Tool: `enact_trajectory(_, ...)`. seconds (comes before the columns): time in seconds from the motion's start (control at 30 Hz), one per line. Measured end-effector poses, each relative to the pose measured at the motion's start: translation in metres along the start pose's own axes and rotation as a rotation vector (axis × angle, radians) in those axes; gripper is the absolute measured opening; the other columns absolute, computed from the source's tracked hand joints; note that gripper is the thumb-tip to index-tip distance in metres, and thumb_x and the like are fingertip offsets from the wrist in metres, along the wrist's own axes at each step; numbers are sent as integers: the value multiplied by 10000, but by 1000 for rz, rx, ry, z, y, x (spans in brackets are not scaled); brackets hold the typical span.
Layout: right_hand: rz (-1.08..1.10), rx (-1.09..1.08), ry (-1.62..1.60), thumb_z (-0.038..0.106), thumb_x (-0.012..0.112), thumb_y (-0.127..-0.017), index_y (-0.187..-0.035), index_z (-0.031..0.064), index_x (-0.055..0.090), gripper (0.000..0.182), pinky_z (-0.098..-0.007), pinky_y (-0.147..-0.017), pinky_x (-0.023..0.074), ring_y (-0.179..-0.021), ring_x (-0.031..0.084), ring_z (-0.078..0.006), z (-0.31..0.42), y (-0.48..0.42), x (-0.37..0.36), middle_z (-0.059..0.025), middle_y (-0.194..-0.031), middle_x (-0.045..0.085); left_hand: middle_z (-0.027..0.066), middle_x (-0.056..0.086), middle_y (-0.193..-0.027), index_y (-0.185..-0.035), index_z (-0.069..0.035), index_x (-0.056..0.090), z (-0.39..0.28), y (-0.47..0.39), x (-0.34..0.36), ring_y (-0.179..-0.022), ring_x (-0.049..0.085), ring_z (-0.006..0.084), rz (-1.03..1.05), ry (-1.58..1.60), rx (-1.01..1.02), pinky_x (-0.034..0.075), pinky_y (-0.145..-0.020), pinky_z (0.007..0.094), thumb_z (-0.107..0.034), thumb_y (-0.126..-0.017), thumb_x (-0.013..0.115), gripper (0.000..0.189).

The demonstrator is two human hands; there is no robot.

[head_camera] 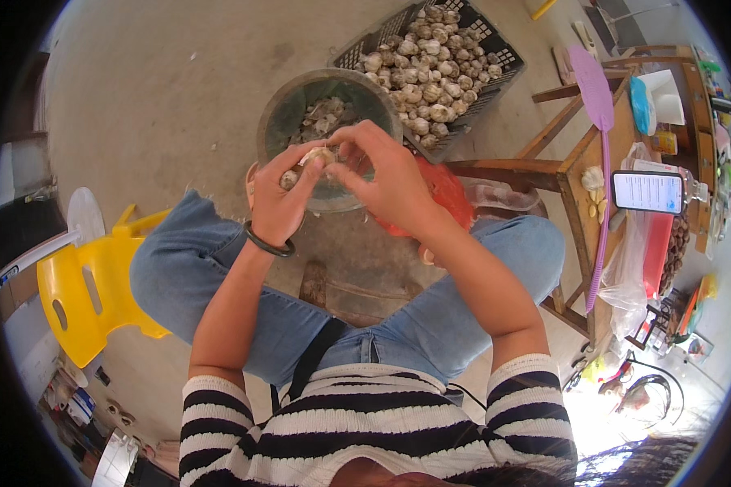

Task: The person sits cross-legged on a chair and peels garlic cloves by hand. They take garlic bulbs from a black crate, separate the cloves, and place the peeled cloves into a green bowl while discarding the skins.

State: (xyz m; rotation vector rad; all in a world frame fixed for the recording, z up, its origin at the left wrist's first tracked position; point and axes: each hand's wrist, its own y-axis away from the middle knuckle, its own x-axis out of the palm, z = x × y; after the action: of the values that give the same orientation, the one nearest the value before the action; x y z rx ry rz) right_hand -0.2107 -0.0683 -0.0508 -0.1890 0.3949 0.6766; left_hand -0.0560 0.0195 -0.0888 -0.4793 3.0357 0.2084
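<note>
Between the thumb and index finger of my left hand (280,204) is a garlic bulb (320,156) with pale, papery skin. A second, smaller bulb (289,179) shows by the same palm, partly covered by the fingers. My right hand (385,173) is at the held bulb's right side, its thumb and index finger curved apart with the tips close to the bulb. Whether those tips pinch any skin cannot be made out. Both hands are over a round, dark green basin (274,122) containing loose garlic skins (326,115).
Behind the basin, a black plastic crate (512,64) holds many garlic bulbs (432,73). A red plastic bag (448,192) lies by my right knee. On the right, a wooden table (575,182) bears a purple fly swatter (591,91), peeled cloves (593,210) and a phone (647,192). A yellow plastic chair (91,292) stands left.
</note>
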Motion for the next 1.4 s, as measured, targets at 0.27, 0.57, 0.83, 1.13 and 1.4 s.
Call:
enact_trajectory(0.27,19,-50,40,51,674,-803,-974,43,547,213,-393,-674,507,-796,620,-295,-13,3,12,-110,-917,544,-9,632,-832,-1121,-31,682,4,0,-2,-613,498,27,83,115,-26,386,-515,209,-185,-955,628,232)
enact_trajectory(0.57,73,55,-256,37,657,-799,-944,15,551,181,-323,-690,482,-773,550,-206,-22,1,13,-94,-875,513,8,677,-850,-1048,-11,702,2,1,1,-714,575,58,41,30,-43,456,-614,227,-195,-932,661,222)
enact_trajectory(0.83,155,160,-410,23,637,-796,-914,17,547,148,-284,-667,461,-746,505,-123,-35,2,12,-47,-855,491,-9,639,-781,-1022,-10,707,5,1,-2,-631,523,35,89,175,-156,402,-534,206,-205,-939,654,218)
enact_trajectory(1.13,144,405,-743,31,624,-875,-1003,-3,591,137,-264,-707,515,-832,629,-116,-30,-1,6,-55,-941,630,-46,563,-744,-1213,-31,630,-5,-3,-3,-571,444,9,107,345,-164,321,-468,178,-148,-953,618,285)
enact_trajectory(1.4,155,365,-739,66,623,-895,-1000,-11,593,134,-273,-648,525,-776,636,-126,-34,2,16,-66,-933,640,-47,554,-776,-1259,-23,591,1,-4,-7,-585,448,11,136,367,-168,326,-474,177,-101,-945,601,324)
